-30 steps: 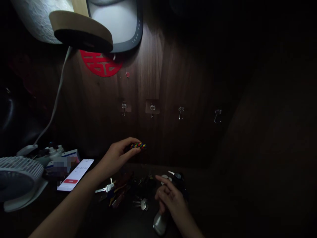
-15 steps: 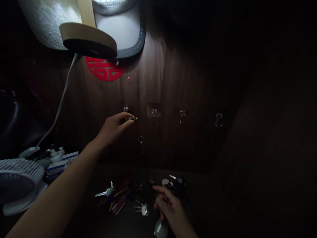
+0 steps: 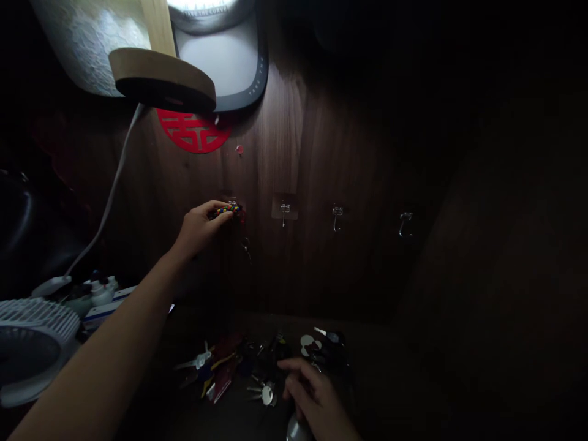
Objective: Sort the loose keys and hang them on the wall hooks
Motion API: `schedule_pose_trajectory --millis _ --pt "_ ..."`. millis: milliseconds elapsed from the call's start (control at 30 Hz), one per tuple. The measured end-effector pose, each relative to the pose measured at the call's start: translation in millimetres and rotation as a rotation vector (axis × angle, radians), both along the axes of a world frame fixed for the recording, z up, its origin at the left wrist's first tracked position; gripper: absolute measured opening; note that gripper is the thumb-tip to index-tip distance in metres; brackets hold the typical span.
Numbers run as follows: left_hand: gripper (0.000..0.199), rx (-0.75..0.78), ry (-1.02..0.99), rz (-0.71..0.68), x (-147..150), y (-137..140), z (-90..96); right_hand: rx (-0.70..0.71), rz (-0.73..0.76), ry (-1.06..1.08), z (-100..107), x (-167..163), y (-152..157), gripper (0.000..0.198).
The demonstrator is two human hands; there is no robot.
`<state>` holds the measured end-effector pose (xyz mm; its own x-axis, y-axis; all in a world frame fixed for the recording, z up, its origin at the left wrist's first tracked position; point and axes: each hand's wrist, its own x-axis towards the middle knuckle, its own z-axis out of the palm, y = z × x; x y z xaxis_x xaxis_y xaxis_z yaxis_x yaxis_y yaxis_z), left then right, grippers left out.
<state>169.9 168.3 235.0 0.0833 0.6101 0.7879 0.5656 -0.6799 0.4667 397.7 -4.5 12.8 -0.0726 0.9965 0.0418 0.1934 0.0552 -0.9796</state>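
Note:
My left hand [image 3: 202, 226] pinches a multicoloured braided cord [image 3: 229, 209] in front of the leftmost wall hook [image 3: 233, 203], partly covering that hook. Below the cord dangles a metal key ring [image 3: 245, 243] with a small clip; it is too dark to tell what else hangs on it. My right hand [image 3: 310, 389] hovers low over the dark surface, index finger stretched out and the others loosely bent, with nothing seen in it. Close by lie several keys [image 3: 266, 394] on a ring and a dark heap of keychains. A smooth silvery rounded object [image 3: 297, 429] shows beneath the wrist.
More hooks [image 3: 285, 209] line the wooden wall to the right. A lamp with a round wooden piece [image 3: 160, 67], a grey cap [image 3: 220, 61] and a red round paper cutout [image 3: 195, 135] are above. A white fan [image 3: 41, 318], small bottles [image 3: 101, 292] and boxes stand at left.
My left hand has moved left with the braided cord, up to the leftmost hook, and the key ring swung along. My right hand has shifted slightly left and down.

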Motion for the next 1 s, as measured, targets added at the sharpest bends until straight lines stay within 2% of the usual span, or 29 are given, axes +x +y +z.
schedule_pose_trajectory --millis 267,433,700,1000 --pt "0.030 -0.098 -0.152 0.087 -10 -1 -20.3 0.007 0.038 -0.083 1 0 -2 0.037" --pt "0.034 -0.160 -0.257 0.080 -15 0 -36.6 0.001 0.059 -0.103 2 -1 -3 0.036" --pt "0.042 -0.391 -0.451 -0.043 -9 1 -81.9 0.023 0.056 -0.147 9 -3 -7 0.031" --pt "0.049 -0.622 -0.507 -0.231 -18 -5 -130.3 0.053 0.053 -0.206 15 -3 -8 0.034"
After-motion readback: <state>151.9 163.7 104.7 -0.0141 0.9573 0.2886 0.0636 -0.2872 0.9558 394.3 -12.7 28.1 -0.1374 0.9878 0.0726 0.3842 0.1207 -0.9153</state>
